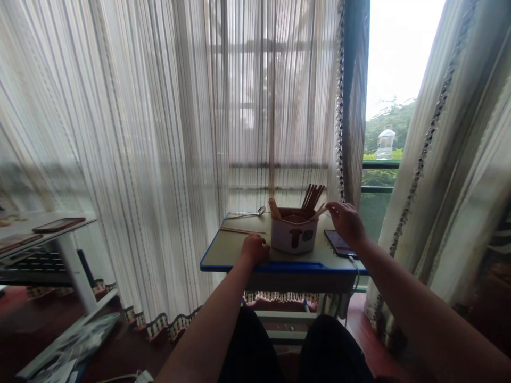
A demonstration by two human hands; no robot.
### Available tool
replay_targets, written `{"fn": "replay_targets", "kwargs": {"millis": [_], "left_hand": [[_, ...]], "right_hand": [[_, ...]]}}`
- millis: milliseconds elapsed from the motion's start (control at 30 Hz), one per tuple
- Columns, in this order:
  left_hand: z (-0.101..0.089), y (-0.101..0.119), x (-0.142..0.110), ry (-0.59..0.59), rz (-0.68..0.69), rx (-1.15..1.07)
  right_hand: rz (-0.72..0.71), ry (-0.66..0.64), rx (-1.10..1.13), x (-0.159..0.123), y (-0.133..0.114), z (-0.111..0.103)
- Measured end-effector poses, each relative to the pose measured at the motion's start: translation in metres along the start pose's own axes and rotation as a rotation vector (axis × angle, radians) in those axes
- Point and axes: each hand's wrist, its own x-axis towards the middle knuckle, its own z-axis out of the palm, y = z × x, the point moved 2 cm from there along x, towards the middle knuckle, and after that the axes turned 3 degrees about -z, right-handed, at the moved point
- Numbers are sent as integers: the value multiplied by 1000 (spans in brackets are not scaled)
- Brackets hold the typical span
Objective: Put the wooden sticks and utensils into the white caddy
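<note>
A white utensil holder (294, 233) with a brown mushroom picture stands on a small blue-edged table (279, 266). Brown chopsticks (312, 196) and wooden utensils stick up out of it. My right hand (346, 221) hovers at the holder's right rim, fingers pinched on a wooden utensil handle (318, 213). My left hand (254, 248) rests curled on the tabletop just left of the holder, with nothing visible in it.
A metal spoon (248, 213) and a pair of chopsticks (239, 230) lie on the table's far left. A phone (338, 243) with a cable lies under my right wrist. Sheer curtains hang behind. A white desk (48, 231) stands at left.
</note>
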Motion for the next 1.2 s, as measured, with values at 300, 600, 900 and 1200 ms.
{"fn": "replay_targets", "kwargs": {"millis": [300, 600, 900, 1200], "left_hand": [[-2, 2, 0, -41, -20, 22], [-3, 0, 0, 33, -51, 62], [14, -10, 9, -114, -299, 170], [32, -35, 38, -302, -472, 190]], "right_hand": [[8, -121, 3, 6, 6, 13], [-6, -117, -34, -23, -19, 20], [24, -290, 214, -93, -56, 59], [45, -615, 226, -115, -74, 81]]}}
